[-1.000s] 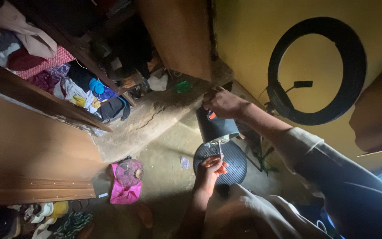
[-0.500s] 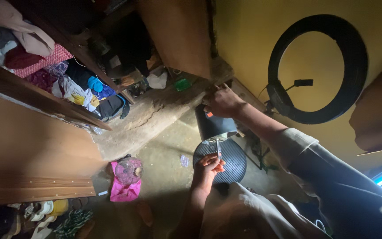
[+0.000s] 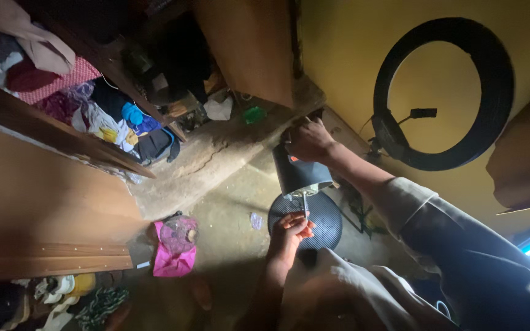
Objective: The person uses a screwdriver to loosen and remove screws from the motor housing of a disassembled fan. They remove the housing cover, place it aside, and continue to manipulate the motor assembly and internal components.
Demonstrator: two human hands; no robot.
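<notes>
- Yellow wall (image 3: pixel 351 55), far right of scene: big black ring (image 3: pixel 443 92) (ring lamp, prob.) stands against it on a thin stand, w/ small clip arm in the middle. It is out of the way of the work.
- Wooden panel (image 3: pixel 44 208), left side, long and brown, w/ a row of small nails near its lower edge. Behind it, far left, open shelf w/ pile of clothes (image 3: pixel 81 104) pushed in, many colours.
- Concrete floor (image 3: pixel 228 214), cracked step in the far part. The light is weak, so small details are hard to see.
- Black cylinder body (image 3: pixel 299 171), centre: looks like a motor housing of a fan, can't be sure. Right hand (image 3: pixel 308 141) grips its far/top end, fingers closed around it, seemingly to keep it steady and tilted so the lower end faces the other hand.
- Round black mesh grille (image 3: pixel 317 214), just under the cylinder, near the person's knees; lies flat, prob. a loose part.
- Pink cloth (image 3: pixel 173 254) on floor, near left, w/ a round meshed thing on top.
- Left hand (image 3: pixel 289 230), near centre: narrow pinch grip, holding thin metal rod (image 3: pixel 305 205) that goes up into the cylinder's lower end, like a shaft or a screwdriver; can't tell which.
</notes>
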